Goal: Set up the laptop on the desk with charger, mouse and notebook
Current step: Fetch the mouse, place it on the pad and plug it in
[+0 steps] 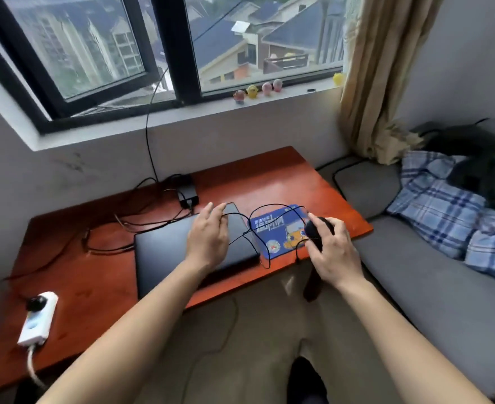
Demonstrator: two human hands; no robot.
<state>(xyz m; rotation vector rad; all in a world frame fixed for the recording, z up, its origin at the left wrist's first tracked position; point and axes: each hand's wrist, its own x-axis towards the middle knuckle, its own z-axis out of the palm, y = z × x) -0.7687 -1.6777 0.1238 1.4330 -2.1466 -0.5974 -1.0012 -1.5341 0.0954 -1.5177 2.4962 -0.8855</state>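
A closed black laptop (pixel 164 252) lies flat on the red-brown desk (pixel 269 173). My left hand (pixel 208 234) hovers over its right part, fingers pinching the thin black mouse cable (pixel 265 206). That cable loops across a blue printed mouse pad (pixel 278 231) to the right of the laptop. My right hand (pixel 332 249) grips the black mouse (pixel 316 227) at the pad's right edge. The black charger brick (pixel 187 192) sits behind the laptop with its cords trailing left. No notebook is visible.
A white power strip (pixel 37 317) with a black plug lies at the desk's front left. Tangled cables (pixel 109 228) spread left of the laptop. A grey couch (pixel 415 281) with plaid cloth (pixel 441 205) adjoins the desk's right. Small figurines (pixel 252 91) line the window sill.
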